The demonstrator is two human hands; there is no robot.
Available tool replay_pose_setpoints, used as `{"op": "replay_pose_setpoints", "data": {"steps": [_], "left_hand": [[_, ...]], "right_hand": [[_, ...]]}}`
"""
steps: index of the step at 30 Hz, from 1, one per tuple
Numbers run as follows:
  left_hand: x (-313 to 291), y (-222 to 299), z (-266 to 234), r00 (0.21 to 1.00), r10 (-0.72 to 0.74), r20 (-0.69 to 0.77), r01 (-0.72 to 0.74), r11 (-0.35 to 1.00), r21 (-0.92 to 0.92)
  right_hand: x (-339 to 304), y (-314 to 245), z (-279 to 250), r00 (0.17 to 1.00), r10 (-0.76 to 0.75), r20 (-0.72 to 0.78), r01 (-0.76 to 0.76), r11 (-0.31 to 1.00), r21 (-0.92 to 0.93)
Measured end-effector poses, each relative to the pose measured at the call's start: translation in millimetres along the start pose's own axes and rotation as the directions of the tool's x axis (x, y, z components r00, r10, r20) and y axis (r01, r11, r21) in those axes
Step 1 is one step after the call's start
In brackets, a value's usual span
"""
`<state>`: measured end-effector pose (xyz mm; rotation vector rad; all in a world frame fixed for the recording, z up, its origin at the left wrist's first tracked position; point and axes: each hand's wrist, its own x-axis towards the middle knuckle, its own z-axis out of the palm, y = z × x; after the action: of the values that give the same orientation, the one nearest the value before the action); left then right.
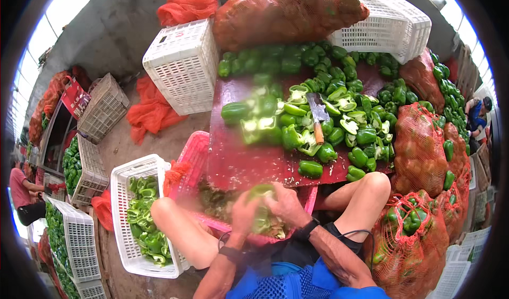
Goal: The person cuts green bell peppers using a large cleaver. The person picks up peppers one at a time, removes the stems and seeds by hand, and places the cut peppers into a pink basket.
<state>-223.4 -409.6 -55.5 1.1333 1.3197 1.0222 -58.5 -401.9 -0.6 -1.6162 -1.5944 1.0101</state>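
Observation:
Both my hands are closed around a green bell pepper (261,220), held low over the pink basket (192,158) between my knees. My left hand (244,213) grips its left side. My right hand (285,206) holds the right side, fingers on top. Motion blurs the pepper, so I cannot tell whether it is whole or cut. Scraps (214,201) lie in the basket under my hands. Ahead, a red board (238,169) carries a pile of whole and halved bell peppers (366,135). A cleaver (318,108) with a wooden handle lies on the pile.
At my left stands a white crate (123,240) of cut peppers. A white crate (177,71) and a large red mesh sack (281,15) are behind the board. Full mesh sacks (411,251) crowd the right. Two people work farther off, one in a pink shirt (19,185).

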Motion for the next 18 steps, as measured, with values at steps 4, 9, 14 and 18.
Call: {"op": "replay_pose_setpoints", "data": {"steps": [4, 9, 14, 18], "left_hand": [[-7, 4, -4, 0.999, 0.039, 0.035, -0.042, 0.997, 0.064], [-15, 33, 3, 0.993, 0.037, 0.116, -0.050, 0.992, 0.113], [-15, 31, 2, 0.989, 0.057, 0.136, -0.069, 0.994, 0.086], [-10, 22, 6, 0.987, 0.076, 0.139, -0.093, 0.989, 0.118]], "right_hand": [[-1, -17, -11, 0.993, 0.092, 0.070, -0.097, 0.993, 0.066], [3, 14, -14, 0.980, 0.135, 0.149, -0.143, 0.988, 0.049], [3, 38, 7, 0.988, -0.118, 0.099, 0.130, 0.984, -0.123], [0, 41, 10, 0.987, -0.154, 0.055, 0.163, 0.957, -0.238]]}}
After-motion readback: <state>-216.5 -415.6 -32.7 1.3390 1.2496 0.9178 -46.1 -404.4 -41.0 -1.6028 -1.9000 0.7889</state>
